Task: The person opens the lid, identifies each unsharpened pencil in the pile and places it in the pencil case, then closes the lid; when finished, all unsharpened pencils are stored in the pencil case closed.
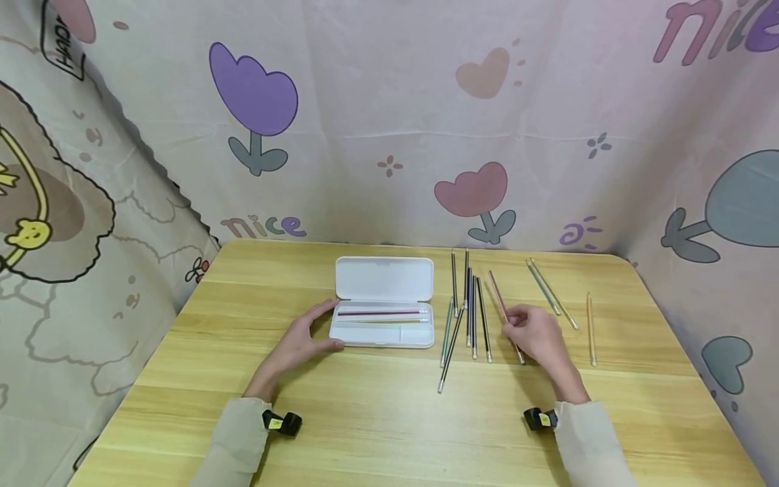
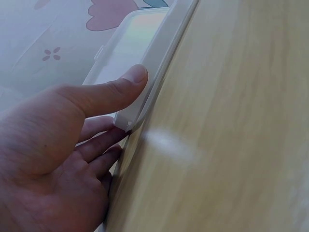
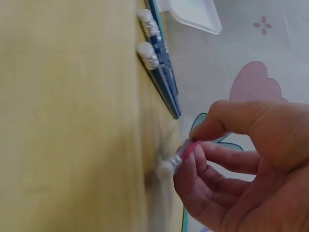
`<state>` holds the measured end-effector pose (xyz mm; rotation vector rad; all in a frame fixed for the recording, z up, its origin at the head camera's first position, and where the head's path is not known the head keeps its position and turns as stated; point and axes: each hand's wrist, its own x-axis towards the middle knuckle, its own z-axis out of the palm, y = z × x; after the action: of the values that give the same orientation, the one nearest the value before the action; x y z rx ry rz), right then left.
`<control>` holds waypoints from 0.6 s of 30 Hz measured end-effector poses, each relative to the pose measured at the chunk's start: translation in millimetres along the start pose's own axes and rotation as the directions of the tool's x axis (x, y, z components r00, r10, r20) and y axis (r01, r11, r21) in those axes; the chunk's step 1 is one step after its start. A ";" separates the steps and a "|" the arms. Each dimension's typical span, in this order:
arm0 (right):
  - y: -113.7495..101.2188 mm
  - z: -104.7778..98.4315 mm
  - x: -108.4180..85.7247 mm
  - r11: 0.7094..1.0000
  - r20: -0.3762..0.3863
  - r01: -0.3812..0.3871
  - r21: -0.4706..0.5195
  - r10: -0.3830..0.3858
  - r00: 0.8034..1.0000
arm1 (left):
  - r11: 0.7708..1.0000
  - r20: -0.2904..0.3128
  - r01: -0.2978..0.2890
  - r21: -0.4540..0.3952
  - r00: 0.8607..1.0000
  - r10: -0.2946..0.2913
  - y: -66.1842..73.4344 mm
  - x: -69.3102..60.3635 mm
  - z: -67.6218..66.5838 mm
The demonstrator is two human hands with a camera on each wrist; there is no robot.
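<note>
A white pencil case lies on the table with its lid raised at the back. Inside lie a dark red pencil and a yellowish pencil. My left hand holds the case's left end, thumb on the near wall and fingers round the corner. On the other side my right hand pinches a red pencil between thumb and fingers. Its white eraser end points down close to the table in the right wrist view.
Several dark pencils lie between the case and my right hand, beside a green pencil. Further right are a grey-green pencil, a yellow pencil and an orange-yellow pencil. A printed cloth hangs behind the table.
</note>
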<state>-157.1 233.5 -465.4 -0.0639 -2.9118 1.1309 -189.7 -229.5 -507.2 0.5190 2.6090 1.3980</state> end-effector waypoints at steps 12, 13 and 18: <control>-11.1 8.0 3.6 0.965 -0.054 0.132 0.228 -0.123 0.991 | 1.000 0.004 -0.001 0.007 1.000 0.001 -2.0 -0.9 0.1; -12.4 9.9 3.6 0.963 -0.064 0.137 0.233 -0.125 0.990 | 1.000 0.005 -0.001 0.007 1.000 0.001 -2.6 -0.7 0.4; -22.5 19.4 3.0 0.945 -0.066 0.161 0.285 -0.148 0.987 | 1.000 -0.001 -0.005 -0.008 1.000 0.005 -3.0 0.0 0.6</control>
<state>-161.4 204.0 -464.5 0.1397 -2.6247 1.4887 -190.2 -230.6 -510.0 0.5242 2.6037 1.4093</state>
